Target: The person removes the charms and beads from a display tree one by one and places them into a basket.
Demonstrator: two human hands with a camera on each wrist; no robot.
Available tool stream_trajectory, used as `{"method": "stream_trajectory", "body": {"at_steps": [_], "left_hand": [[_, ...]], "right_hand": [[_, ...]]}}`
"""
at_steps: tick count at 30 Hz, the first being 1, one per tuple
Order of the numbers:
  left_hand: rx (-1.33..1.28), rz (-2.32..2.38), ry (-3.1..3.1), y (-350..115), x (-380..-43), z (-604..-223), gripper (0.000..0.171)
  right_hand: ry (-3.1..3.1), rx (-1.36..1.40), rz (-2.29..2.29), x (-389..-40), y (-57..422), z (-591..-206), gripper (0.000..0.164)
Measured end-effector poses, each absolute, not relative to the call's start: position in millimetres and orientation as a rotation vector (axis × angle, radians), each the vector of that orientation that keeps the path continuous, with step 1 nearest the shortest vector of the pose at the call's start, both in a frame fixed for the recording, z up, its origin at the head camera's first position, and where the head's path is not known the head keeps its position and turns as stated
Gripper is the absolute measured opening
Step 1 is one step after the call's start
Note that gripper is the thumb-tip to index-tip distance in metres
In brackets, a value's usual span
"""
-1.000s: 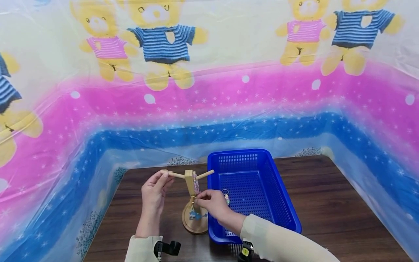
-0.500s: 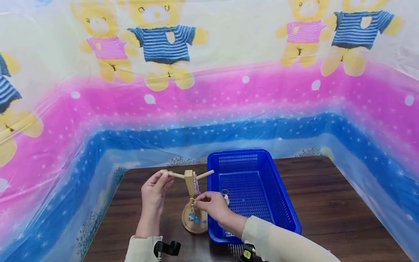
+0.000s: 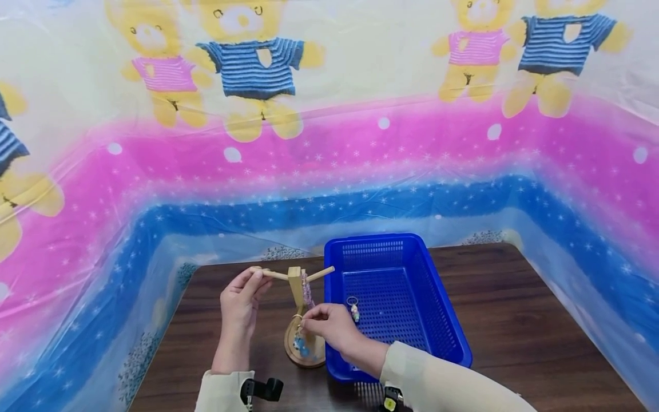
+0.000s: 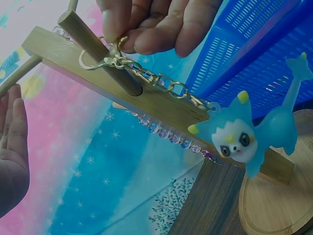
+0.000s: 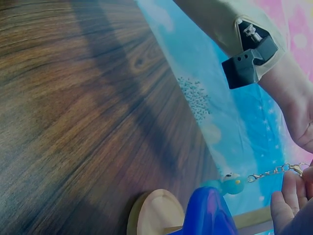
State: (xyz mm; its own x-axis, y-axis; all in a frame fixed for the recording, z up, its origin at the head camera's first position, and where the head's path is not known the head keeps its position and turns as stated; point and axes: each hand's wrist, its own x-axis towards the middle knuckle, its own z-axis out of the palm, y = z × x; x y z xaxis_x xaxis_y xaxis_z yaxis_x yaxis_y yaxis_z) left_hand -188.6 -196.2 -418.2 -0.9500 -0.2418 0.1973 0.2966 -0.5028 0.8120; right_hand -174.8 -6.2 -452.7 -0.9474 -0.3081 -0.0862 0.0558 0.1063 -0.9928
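Note:
A wooden stand (image 3: 295, 286) with a round base and several pegs stands left of the blue basket. My left hand (image 3: 241, 300) pinches the tip of its left upper peg (image 3: 274, 275). My right hand (image 3: 337, 329) pinches the gold ring of a keychain beside a lower peg (image 4: 98, 46). In the left wrist view the ring (image 4: 87, 62) shows on both sides of that peg, near its end. A chain (image 4: 161, 81) runs from it to a light-blue cat-like figure (image 4: 239, 132), which hangs before the post. A pink beaded strand (image 4: 171, 136) hangs on the stand's far side.
The blue basket (image 3: 448, 309) sits close right of the stand, under my right forearm. Inside it lies another keychain (image 3: 354, 311) with a small figure. Dark wooden table (image 3: 525, 320) extends to the right. A printed cloth (image 3: 329, 154) encloses the back and sides.
My right hand has shifted slightly down and left with the ring, and the blue figure has swung a little left. The left hand keeps its grip on the peg.

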Motion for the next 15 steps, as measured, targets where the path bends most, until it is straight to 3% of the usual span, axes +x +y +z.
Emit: {"method": "stream_trajectory", "body": {"at_steps": [15], "left_hand": [[-0.114,-2.49,-1.347,-197.6,-188.8,-418.5,0.027]], "right_hand": [[2.087,-0.272,-1.937,-169.3,-7.5,-450.5,0.016]]}}
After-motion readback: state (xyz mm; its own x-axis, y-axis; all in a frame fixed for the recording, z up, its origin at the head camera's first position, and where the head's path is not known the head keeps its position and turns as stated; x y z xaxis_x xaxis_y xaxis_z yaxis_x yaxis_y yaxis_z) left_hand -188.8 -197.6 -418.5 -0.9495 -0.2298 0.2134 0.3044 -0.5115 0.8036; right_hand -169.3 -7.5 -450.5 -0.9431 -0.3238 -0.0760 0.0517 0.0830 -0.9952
